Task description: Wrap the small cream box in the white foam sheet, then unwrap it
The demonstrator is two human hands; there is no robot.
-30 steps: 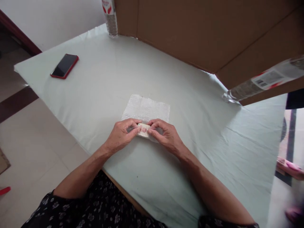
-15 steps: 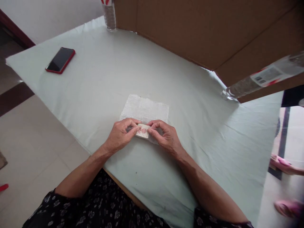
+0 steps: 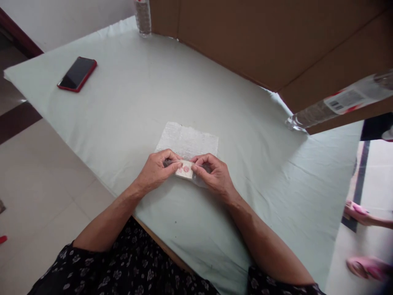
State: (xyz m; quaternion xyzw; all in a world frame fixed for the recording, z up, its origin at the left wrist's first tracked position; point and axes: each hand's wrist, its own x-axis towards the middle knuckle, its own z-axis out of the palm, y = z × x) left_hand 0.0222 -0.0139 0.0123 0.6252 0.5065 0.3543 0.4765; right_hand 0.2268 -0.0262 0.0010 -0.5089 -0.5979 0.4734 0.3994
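A small pale rectangular block (image 3: 184,170) with reddish marks on its top lies between my two hands, over the near part of a whitish, translucent sheet of wrap (image 3: 190,140). My left hand (image 3: 161,167) pinches the block's left end, thumb on top. On the right end, my right hand (image 3: 211,172) has its thumb and fingers closed in the same way. Wrap shows under the block and below my right thumb. The far part of the sheet lies flat on the tablecloth. What the block is made of I cannot tell.
The table has a pale green cloth (image 3: 123,94). A red-cased phone (image 3: 77,74) lies at the far left. A large cardboard panel (image 3: 245,41) stands at the back, with a clear plastic bottle (image 3: 344,100) at its right and another bottle (image 3: 143,18) at its left. Someone's pink-shod foot (image 3: 360,213) shows at right.
My hands keep their pinch on the block and have hardly moved. The view has shifted slightly, so the phone and the table's left edge appear a little higher and farther left.
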